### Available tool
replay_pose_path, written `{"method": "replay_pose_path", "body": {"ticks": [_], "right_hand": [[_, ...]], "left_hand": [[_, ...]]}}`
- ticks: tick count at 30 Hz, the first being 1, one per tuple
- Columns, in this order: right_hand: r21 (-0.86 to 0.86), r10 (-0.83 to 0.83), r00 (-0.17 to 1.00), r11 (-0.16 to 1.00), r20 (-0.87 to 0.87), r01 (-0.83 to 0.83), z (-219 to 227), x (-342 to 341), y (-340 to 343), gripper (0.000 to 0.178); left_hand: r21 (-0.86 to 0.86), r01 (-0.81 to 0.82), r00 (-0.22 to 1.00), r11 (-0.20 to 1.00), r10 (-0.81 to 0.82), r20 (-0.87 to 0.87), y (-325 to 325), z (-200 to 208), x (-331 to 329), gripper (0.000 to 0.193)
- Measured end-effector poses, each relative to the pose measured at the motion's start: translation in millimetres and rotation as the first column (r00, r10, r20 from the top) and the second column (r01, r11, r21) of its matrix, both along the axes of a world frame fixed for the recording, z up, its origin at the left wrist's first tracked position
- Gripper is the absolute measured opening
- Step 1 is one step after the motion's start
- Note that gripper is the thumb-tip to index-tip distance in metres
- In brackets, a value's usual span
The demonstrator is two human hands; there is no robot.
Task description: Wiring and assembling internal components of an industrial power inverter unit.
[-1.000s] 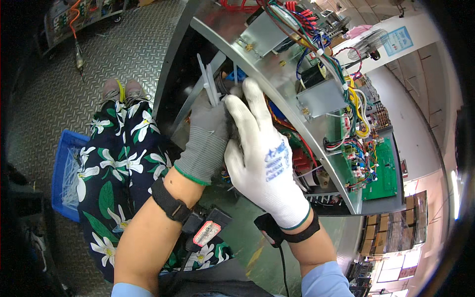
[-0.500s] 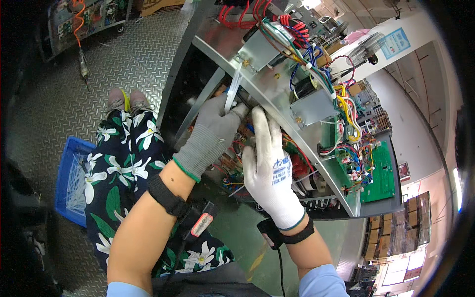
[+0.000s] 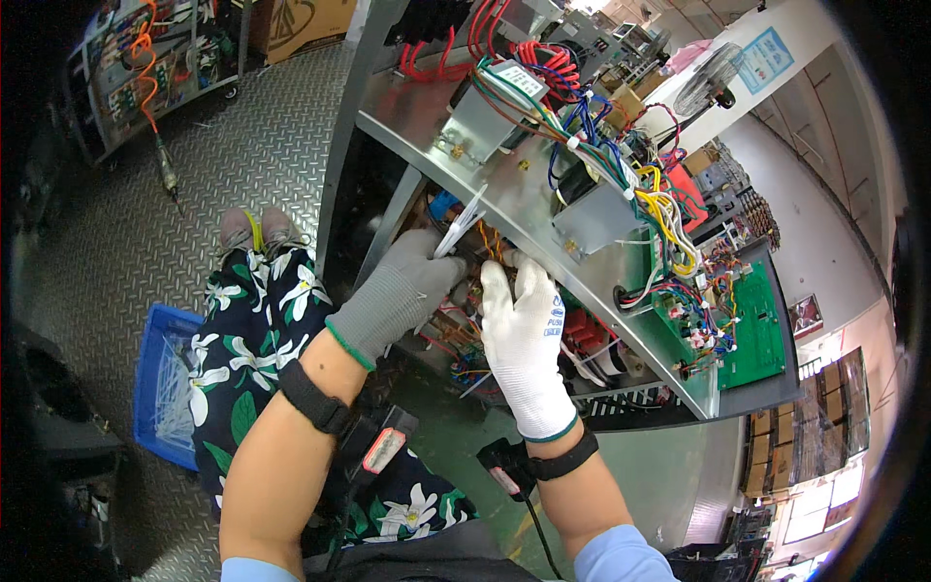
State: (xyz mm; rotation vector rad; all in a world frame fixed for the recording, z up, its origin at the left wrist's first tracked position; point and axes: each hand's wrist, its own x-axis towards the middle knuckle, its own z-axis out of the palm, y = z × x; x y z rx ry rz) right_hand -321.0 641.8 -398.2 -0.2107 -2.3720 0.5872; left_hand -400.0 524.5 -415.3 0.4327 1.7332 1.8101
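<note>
My left hand (image 3: 402, 296), in a grey knit glove, is closed on a small bundle of white cable ties (image 3: 462, 225) that sticks up past its fingers. Its fingertips sit inside the lower bay of a metal equipment cabinet (image 3: 427, 155). Close beside it, my right hand (image 3: 527, 354), in a white glove, reaches into the same bay with its fingers bent inward. What the right fingertips hold is hidden among the wires under the shelf edge. Orange wires (image 3: 490, 238) and a blue part (image 3: 443, 206) show just beyond the hands.
The cabinet's upper shelf carries metal boxes, bundled coloured wires (image 3: 669, 218) and a green circuit board (image 3: 754, 325). At my left, a blue bin (image 3: 145, 388) holds white cable ties. A power screwdriver (image 3: 167, 173) hangs from an orange coiled cord near a wheeled rack (image 3: 194, 58).
Both hands sit slightly lower in view, and the view itself has shifted. My right fingers, straighter before, are now bent further into the bay. The cable ties stay in my left hand.
</note>
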Motion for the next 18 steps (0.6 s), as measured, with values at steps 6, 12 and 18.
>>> {"method": "replay_pose_path", "body": {"ticks": [6, 12, 18], "right_hand": [[-0.379, -0.071, 0.974, 0.913, 0.214, 0.15, 4, -2, -3, 0.02], [-0.728, 0.029, 0.995, 0.68, -0.092, -0.087, -1, -2, -7, 0.024], [-0.623, 0.152, 0.973, 0.748, -0.173, -0.228, -5, 3, -2, 0.02]], "left_hand": [[-0.038, -0.032, 0.979, 0.999, 0.023, -0.201, 6, -8, -11, 0.028], [-0.227, -0.118, 0.924, 0.967, 0.023, -0.381, -3, -1, -1, 0.028], [0.268, -0.085, 0.958, 0.96, 0.152, -0.243, -19, 26, 28, 0.016]]}}
